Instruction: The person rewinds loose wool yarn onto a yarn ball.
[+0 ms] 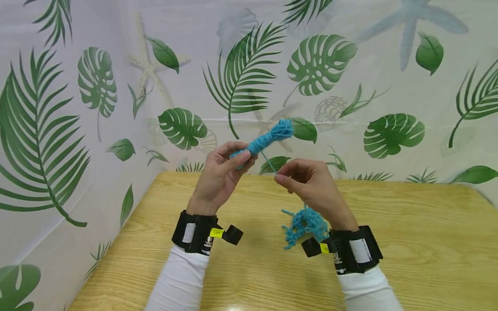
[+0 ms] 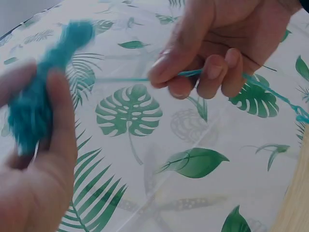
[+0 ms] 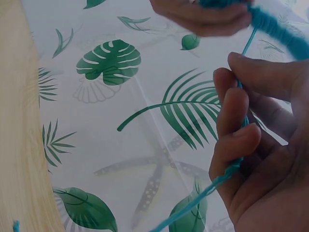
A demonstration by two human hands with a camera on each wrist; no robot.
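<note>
A bundle of blue yarn [image 1: 268, 140], wound tightly round its middle with a looped end sticking out, is gripped by my left hand [image 1: 221, 172] above the table. My right hand [image 1: 311, 183], to the right and slightly lower, pinches a single strand [image 3: 248, 43] between thumb and forefinger. That strand runs taut from the bundle to the fingertips. In the right wrist view the yarn passes on under the curled fingers and trails out below the hand. The bundle looks blurred in the left wrist view [image 2: 38, 106].
A loose tangle of blue yarn [image 1: 305, 224] lies on the wooden table [image 1: 249, 268], partly behind my right wrist. A white cloth [image 1: 249, 77] with green leaf prints stands at the back and left. Both wrists wear black straps with small cameras.
</note>
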